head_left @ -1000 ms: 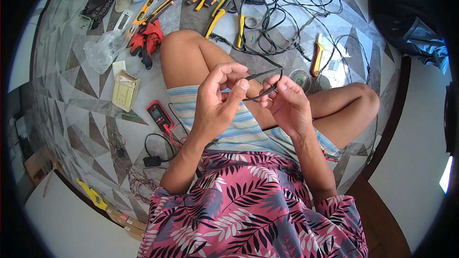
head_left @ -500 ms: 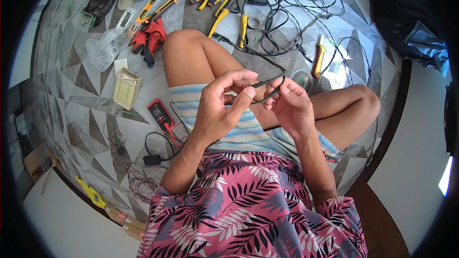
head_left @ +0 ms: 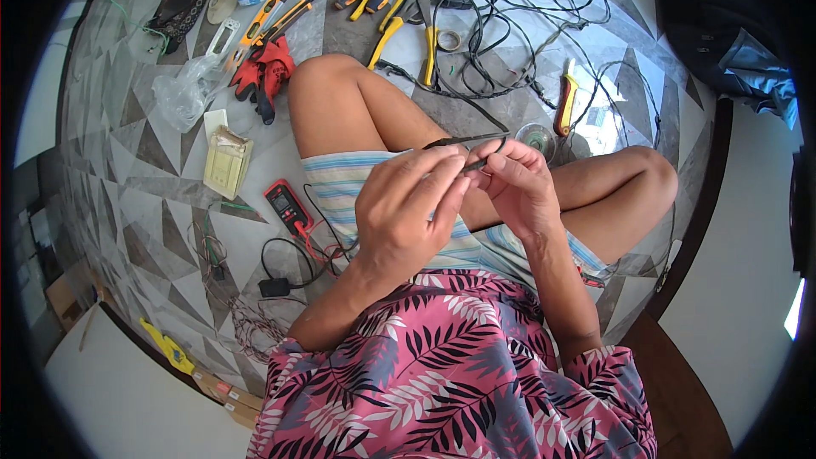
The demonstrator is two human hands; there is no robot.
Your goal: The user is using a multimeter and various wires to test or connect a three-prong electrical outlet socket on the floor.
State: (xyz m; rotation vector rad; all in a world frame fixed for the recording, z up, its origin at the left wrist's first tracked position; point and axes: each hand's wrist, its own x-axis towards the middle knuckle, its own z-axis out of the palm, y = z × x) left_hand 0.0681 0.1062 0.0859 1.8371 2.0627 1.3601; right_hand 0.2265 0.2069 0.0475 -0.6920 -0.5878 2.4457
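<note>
In front of my lap, both hands hold a thin black cable [head_left: 483, 137]. My left hand [head_left: 404, 204] is closed, its back turned up and its fingertips pinching the cable close to the right hand. My right hand [head_left: 523, 183] pinches a bend of the same cable between thumb and fingers. From this bend the cable runs up to a tangled heap of black cable [head_left: 518, 13] on the floor. The exact pinch point of the left fingers is partly hidden behind the hand.
Pliers [head_left: 431, 42] with yellow handles lie beyond my legs, near a roll of tape [head_left: 449, 40]. A red-and-yellow utility knife [head_left: 565, 102] is at right. Leftward are red-black gloves [head_left: 265, 72], a yellowed switch plate [head_left: 228, 161] and a red multimeter [head_left: 287, 206].
My left hand has turned palm-down and moved right, its fingertips now beside the right hand's. The open loop of cable between the hands has closed up. My right hand has barely moved.
</note>
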